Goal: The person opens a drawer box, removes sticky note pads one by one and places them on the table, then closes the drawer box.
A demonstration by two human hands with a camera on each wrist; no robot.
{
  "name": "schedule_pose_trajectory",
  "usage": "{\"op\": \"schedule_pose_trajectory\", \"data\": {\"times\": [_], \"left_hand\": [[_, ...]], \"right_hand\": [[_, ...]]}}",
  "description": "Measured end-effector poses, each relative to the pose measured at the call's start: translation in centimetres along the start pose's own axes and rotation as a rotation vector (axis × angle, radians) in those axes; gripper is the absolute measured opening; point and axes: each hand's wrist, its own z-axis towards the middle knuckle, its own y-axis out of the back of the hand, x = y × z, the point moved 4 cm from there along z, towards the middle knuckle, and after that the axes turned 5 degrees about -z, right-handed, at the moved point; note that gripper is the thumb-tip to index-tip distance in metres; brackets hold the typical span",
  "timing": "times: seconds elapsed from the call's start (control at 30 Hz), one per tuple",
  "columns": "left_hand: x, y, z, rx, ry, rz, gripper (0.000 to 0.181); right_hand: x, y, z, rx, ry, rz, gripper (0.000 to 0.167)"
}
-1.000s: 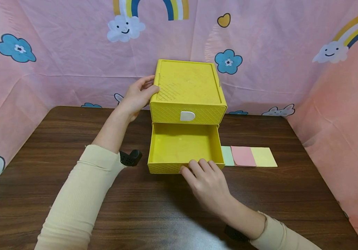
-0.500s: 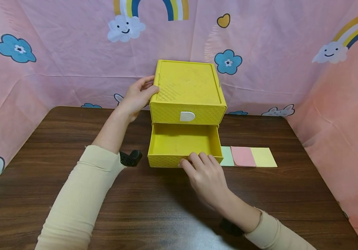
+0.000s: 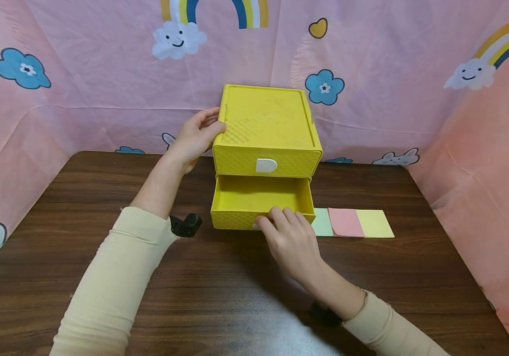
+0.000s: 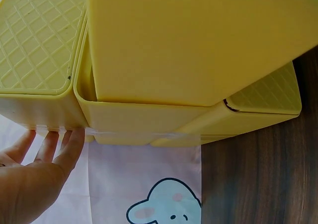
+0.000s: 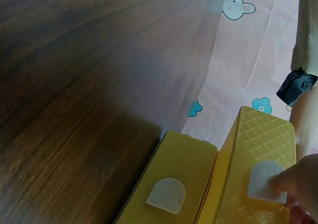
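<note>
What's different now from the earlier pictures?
The right hand pushed the lower yellow drawer farther in, toward the back, moving with it. It's still partly open. Nothing was let go. The left hand stayed on the yellow two-drawer box, and the sticky notes stayed put.

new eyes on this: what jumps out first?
The bright yellow drawer stack on the dark table, its middle drawer standing open with the right hand on its white handle. Then the row of green, pink and yellow paper squares to its right, and the pink cartoon-print backdrop behind.
</note>
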Motion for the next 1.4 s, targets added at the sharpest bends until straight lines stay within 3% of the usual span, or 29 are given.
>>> {"op": "schedule_pose_trajectory", "data": {"times": [0.67, 0.87, 1.17, 1.4], "left_hand": [[0.0, 0.1, 0.0, -0.008, 0.009, -0.009, 0.055], [0.0, 0.0, 0.0, -0.005, 0.004, -0.012, 0.055], [0.1, 0.0, 0.0, -0.009, 0.002, -0.009, 0.055], [0.0, 0.0, 0.0, -0.004, -0.002, -0.014, 0.056]], "right_hand": [[-1.6, -2.5, 0.2, 0.055, -0.035, 0.024, 0.013], [-2.0, -3.1, 0.4, 0.103, -0.050, -0.002, 0.014], [-2.5, -3.7, 0.7, 0.078, -0.069, 0.000, 0.012], [-3.0, -4.2, 0.8, 0.107, -0.090, 0.010, 0.014]]}}
